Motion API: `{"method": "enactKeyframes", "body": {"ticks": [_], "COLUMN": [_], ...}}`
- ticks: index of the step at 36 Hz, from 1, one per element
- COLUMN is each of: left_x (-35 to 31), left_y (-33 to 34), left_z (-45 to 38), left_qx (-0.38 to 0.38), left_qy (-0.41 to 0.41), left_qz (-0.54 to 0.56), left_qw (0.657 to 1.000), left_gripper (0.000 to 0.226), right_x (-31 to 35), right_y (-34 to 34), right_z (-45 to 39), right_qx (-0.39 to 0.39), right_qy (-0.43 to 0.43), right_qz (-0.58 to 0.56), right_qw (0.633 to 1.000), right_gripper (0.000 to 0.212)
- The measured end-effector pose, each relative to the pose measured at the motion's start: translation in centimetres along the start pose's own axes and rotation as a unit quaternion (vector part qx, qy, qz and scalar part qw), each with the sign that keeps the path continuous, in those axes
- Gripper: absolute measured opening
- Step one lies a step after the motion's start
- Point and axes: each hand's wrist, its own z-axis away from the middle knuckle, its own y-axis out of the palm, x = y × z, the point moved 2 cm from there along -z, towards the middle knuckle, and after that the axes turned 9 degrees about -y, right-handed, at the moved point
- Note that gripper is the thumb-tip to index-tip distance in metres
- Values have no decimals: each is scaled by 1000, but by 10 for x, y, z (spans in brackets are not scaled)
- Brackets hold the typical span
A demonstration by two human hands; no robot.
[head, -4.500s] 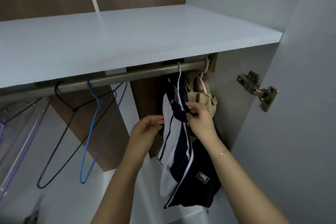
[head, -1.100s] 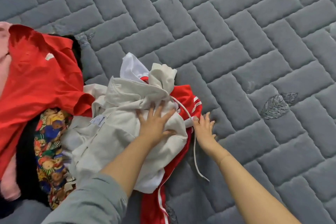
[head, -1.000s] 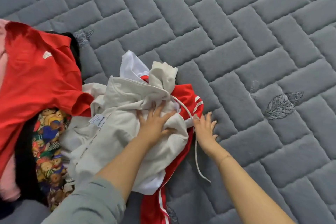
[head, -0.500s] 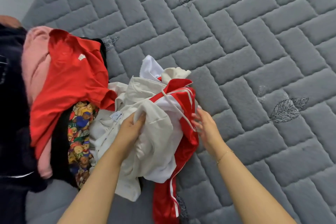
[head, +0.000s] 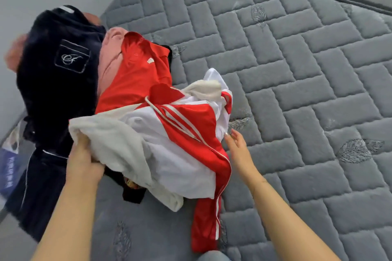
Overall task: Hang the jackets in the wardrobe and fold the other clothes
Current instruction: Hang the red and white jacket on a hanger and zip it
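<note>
Fingers of the left hand curl round a bunched fold of the cream-white soft cotton garment, gripping its near-left edge just above the grey quilted mattress. Draped over that garment, directly to the right of the left hand, lies the red and white striped track jacket, whose red sleeve with white piping trails down toward the person between the two forearms. The right hand is unclenched, its fingers straight and slightly spread, hovering just beside the jacket's right edge; whether the fingertips touch the fabric is hard to tell through the blur. Beyond the left hand, further from the person, a plain red collared shirt lies over a pink soft garment. To the left of that sits a dark navy fleece garment with an embroidered square badge, heaped at the mattress's edge. A black garment with a colourful print peeks out from beneath the cream-white bundle, just right of the left wrist.
</note>
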Motion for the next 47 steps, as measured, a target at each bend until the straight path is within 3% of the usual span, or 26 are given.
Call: {"method": "enactKeyframes", "body": {"ticks": [4, 7, 13, 16, 19, 21, 23, 26, 29, 33, 36, 39, 47], "left_x": [13, 39, 90, 106, 114, 113, 109, 97, 85, 70, 60, 52, 52], "left_y": [-25, -24, -7, 4, 8, 7, 3, -8, -19, -34, -47, -64, -124], "left_z": [-10, -10, 37, 63, 82, 90, 94, 96, 97, 105, 122, 145, 226], "left_qx": [-156, -156, -140, -93, -67, -54, -40, -29, -13, 32, 83, 158, 340], "left_qy": [-66, -102, -68, -101, -131, -139, -145, -147, -134, -115, -124, -181, -344], "left_qz": [9, -49, -163, -118, -85, -81, -86, -91, -82, -71, -50, -22, -56], "left_qw": [985, 981, 974, 984, 986, 985, 985, 985, 987, 990, 988, 971, 873], "left_gripper": [40, 47, 53, 57, 49, 42, 39, 30, 17, 17, 19, 34, 49], "right_x": [23, 27, 16, 14, 19, 22, 25, 42, 58, 76, 95, 106, 88], "right_y": [32, 65, 108, 116, 118, 119, 120, 113, 97, 70, 66, 73, 137], "right_z": [-5, -15, -18, -22, -30, -32, -28, 1, 48, 108, 159, 218, 380], "right_qx": [66, 89, 55, 48, 45, 60, 51, 2, -27, -102, -119, -102, -79], "right_qy": [-65, -84, -68, -88, -119, -122, -126, -171, -126, -62, 6, 27, 12], "right_qz": [33, 92, 211, 281, 391, 417, 365, 175, -23, -225, -406, -436, -271], "right_qw": [995, 988, 974, 955, 912, 899, 921, 970, 991, 967, 906, 894, 959], "right_gripper": [67, 83, 100, 85, 43, 32, 29, 17, 22, 30, 34, 35, 30]}}
